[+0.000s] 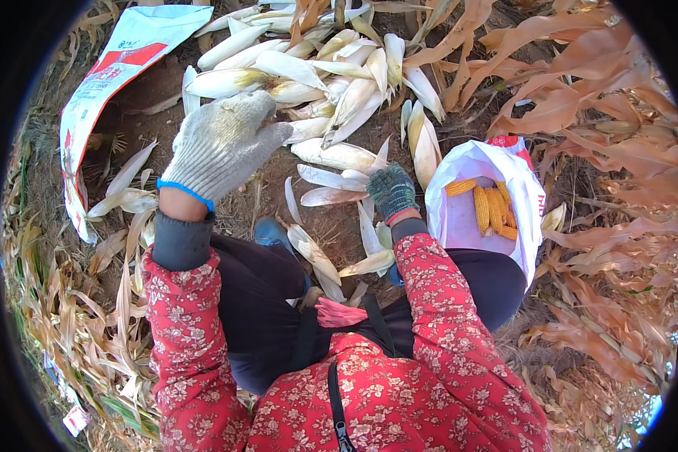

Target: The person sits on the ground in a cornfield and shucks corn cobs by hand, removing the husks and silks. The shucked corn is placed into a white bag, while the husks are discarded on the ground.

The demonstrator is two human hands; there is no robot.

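My left hand (226,141), in a pale knitted glove with a blue cuff edge, is over the near left side of a heap of unshucked corn ears (294,73). Its thumb stands apart from the fingers, and nothing shows between them. Lower right, my right hand (394,191) wears a dark green-grey knitted glove, fingers curled. It is beside a corn ear in pale husk (334,154) and touches or overlaps loose husk pieces (333,196); whether it grips one is hidden. Right of it, an open white woven sack (438,212) holds several bare yellow corn cobs (481,210).
Another white and red woven sack (121,73), bearing writing, lies at upper left. Dry corn stalks and leaves (587,96) crowd the right side, with more dry leaves (85,327) at left. Stripped husks (313,254) lie on the soil between my feet, beside a blue shoe (272,231).
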